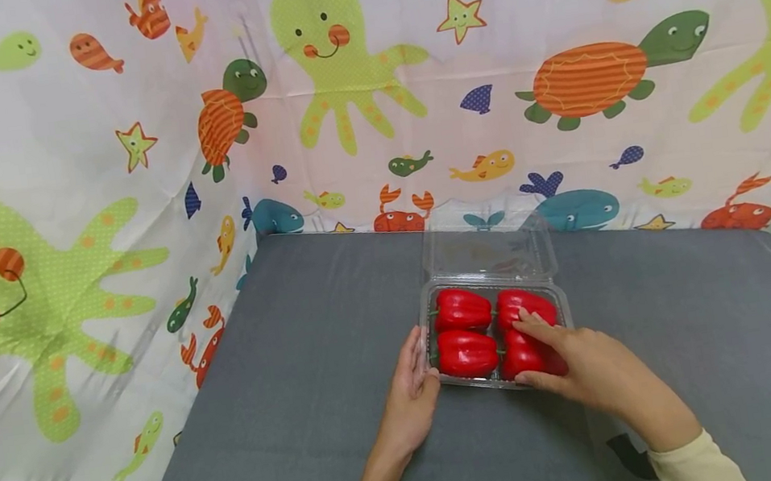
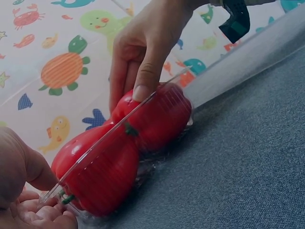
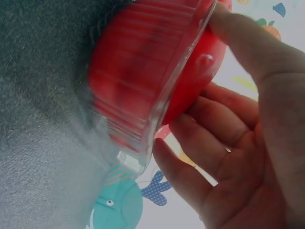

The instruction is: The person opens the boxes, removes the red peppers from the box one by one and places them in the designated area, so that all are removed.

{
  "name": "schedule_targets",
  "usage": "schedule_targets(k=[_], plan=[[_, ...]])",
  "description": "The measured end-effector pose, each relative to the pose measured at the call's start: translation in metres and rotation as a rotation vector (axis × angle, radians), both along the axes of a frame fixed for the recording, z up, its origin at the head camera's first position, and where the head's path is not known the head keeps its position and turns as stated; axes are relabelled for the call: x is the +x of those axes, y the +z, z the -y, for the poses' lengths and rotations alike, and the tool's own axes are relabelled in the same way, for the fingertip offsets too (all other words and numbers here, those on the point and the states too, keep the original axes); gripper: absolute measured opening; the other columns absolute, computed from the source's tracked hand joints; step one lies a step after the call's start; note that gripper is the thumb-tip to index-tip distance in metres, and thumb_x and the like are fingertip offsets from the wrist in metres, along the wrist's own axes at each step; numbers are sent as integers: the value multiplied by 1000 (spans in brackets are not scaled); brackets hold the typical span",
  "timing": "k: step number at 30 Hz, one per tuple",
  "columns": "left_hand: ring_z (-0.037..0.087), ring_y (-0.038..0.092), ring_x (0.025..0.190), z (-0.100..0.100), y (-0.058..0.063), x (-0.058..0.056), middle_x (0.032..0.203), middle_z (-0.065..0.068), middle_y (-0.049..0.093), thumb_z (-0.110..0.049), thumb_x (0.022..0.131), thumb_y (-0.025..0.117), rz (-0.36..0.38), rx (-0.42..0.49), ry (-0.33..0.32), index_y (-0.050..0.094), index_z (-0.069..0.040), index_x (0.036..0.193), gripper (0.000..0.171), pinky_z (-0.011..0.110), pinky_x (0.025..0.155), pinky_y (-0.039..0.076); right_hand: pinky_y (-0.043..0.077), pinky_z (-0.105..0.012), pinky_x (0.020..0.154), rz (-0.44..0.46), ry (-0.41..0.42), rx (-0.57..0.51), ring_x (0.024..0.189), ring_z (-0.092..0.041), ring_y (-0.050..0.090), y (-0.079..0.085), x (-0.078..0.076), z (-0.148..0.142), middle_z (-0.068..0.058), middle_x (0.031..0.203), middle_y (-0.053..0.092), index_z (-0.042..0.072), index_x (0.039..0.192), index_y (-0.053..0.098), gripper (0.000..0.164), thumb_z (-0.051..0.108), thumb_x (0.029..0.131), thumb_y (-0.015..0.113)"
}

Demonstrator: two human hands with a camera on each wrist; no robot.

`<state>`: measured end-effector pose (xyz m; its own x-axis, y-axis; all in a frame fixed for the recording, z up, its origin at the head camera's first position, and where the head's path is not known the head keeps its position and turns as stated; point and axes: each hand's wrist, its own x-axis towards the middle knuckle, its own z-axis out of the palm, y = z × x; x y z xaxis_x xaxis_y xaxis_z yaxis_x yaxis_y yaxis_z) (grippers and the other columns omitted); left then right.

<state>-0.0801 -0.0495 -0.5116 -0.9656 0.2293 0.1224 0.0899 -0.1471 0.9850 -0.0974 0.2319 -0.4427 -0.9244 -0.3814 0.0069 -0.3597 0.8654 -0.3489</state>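
A hinged clear plastic container (image 1: 566, 310) lies on the table with its lid (image 1: 489, 253) folded back, away from the person. Several red bell peppers fill it in two rows. My left hand (image 1: 410, 404) holds the container's left side, thumb near the front corner; the left wrist view shows those fingers at the rim beside a pepper's green stem (image 2: 68, 198). With thumb and fingers spread across it, my right hand (image 1: 596, 367) grips the front right bell pepper (image 1: 518, 355), which sits in the container. In the right wrist view, that pepper's underside shows through the ribbed plastic wall (image 3: 128, 162).
Grey cloth covers the table (image 1: 323, 322). A white curtain (image 1: 397, 52) printed with sea animals hangs along the back and left, meeting the table just behind the lid. A dark patch (image 1: 631, 456) shows beside the right sleeve.
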Motion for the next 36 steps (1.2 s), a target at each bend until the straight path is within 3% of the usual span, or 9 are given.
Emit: schedule_targets(k=[6, 9, 15, 30, 36], plan=[[31, 12, 162, 1, -1, 0, 175, 18, 17, 10, 106, 42, -3, 10, -4, 12, 2, 167, 69, 39, 126, 19, 67, -49, 72, -94, 19, 35, 95, -38, 75, -3, -2, -1, -18, 115, 77, 16, 148, 64, 85, 57, 79, 89], [30, 13, 162, 0, 0, -1, 175, 17, 17, 10, 106, 42, 3, 14, -8, 12, 2, 167, 69, 39, 126, 20, 67, -50, 73, -108, 23, 48, 96, -41, 75, -3, -3, -2, -18, 113, 78, 15, 147, 64, 84, 56, 78, 90], [23, 15, 162, 0, 1, -1, 176, 12, 19, 8, 107, 44, 31, 12, -11, 13, -2, 168, 69, 34, 126, 23, 67, -46, 69, -103, 30, 61, 87, -35, 75, 0, -4, -1, -17, 108, 78, 14, 145, 64, 85, 55, 76, 91], [24, 15, 162, 2, -2, 0, 176, 12, 19, 8, 106, 44, 26, 29, -8, 13, -2, 168, 70, 34, 125, 23, 65, -45, 68, 59, -18, 87, 82, -23, 68, 14, -6, 4, -7, 98, 74, 15, 149, 59, 95, 66, 75, 87], [24, 16, 162, 2, -1, 0, 176, 12, 19, 8, 106, 44, 33, 23, -9, 14, -3, 168, 70, 35, 125, 23, 63, -38, 65, 63, -9, 76, 75, -16, 65, 14, -6, 4, -1, 89, 73, 14, 149, 60, 93, 66, 76, 86]])
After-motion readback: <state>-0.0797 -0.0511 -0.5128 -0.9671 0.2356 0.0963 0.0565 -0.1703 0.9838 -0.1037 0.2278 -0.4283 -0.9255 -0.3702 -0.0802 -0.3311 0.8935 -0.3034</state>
